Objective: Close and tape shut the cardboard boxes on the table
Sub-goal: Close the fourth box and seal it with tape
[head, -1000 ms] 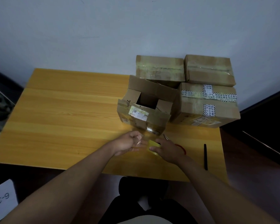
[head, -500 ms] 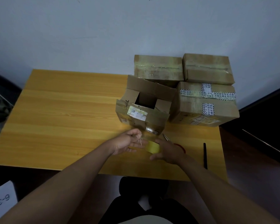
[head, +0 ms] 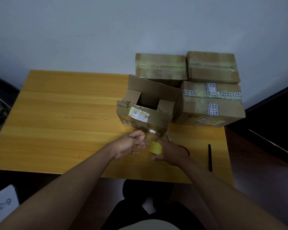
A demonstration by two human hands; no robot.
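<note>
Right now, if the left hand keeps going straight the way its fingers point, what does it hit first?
Probably the tape roll held by the right hand: the left hand points right, across a small gap. Depth is unclear, so it might pass just in front.

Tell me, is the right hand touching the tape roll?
Touching. The head view shows the right hand wrapped around the tape roll, its fingers covering the roll's right side with no gap.
</note>
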